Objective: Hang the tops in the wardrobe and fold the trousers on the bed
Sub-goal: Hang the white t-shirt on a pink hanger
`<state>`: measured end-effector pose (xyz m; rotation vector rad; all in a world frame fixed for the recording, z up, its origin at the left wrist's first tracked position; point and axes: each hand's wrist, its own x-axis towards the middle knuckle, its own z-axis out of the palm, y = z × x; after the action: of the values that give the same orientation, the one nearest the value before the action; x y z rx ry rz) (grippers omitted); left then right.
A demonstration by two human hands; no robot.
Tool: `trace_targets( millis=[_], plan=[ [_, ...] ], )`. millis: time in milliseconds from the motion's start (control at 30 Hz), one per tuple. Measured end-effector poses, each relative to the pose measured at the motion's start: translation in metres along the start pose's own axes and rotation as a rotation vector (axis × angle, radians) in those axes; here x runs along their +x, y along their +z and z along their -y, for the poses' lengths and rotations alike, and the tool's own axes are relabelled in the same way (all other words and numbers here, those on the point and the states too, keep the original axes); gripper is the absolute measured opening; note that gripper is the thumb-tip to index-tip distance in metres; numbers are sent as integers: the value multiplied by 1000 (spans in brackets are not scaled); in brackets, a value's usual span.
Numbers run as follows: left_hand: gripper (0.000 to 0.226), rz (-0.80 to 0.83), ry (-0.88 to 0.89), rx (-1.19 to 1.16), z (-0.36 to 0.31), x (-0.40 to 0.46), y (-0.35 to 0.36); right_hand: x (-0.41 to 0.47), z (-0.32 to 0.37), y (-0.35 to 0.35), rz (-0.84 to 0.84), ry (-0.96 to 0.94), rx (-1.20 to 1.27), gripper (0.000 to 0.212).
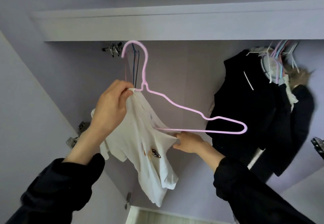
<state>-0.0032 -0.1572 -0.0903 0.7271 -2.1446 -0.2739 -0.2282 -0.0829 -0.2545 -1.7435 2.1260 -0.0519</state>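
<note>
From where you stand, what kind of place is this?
Probably a bedroom wardrobe, seen from inside its open door: dark coats hang at the right, spare hangers cluster above, and door hinges show.

Soft white cloth top (150, 153); smooth, glossy pink hanger (184, 109).

A home bedroom, seen from inside an open wardrobe (175, 29) with lilac panels. Dark jackets (249, 111) and spare hangers (280, 55) hang there; door hinges (77, 136) show.

Colours noted, wardrobe interior
White T-shirt (140, 146), small brown-orange print; pink hanger (175, 104); black jacket (245, 104) at 3 o'clock; lilac wardrobe walls (184, 62).
</note>
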Motion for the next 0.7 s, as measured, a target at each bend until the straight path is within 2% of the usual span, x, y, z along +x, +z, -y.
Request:
trace_targets(
  millis=[100,200,367,533,700],
  plan=[
    [14,-12,-109,104,29,-11,-4,-16,-27,-6,-127,40,39,39],
    [16,51,-167,238,52,-27,-1,-38,-59,-20,-247,52,91,29],
    [15,215,-173,412,58,-42,19,-60,-76,-52,-223,125,82,26],
    [12,227,-156,415,57,-43,32,-72,-66,-69,-214,101,-71,32],
    [10,163,-82,270,31,-41,48,-71,-30,-76,-276,-64,-127,24]
  ],
)
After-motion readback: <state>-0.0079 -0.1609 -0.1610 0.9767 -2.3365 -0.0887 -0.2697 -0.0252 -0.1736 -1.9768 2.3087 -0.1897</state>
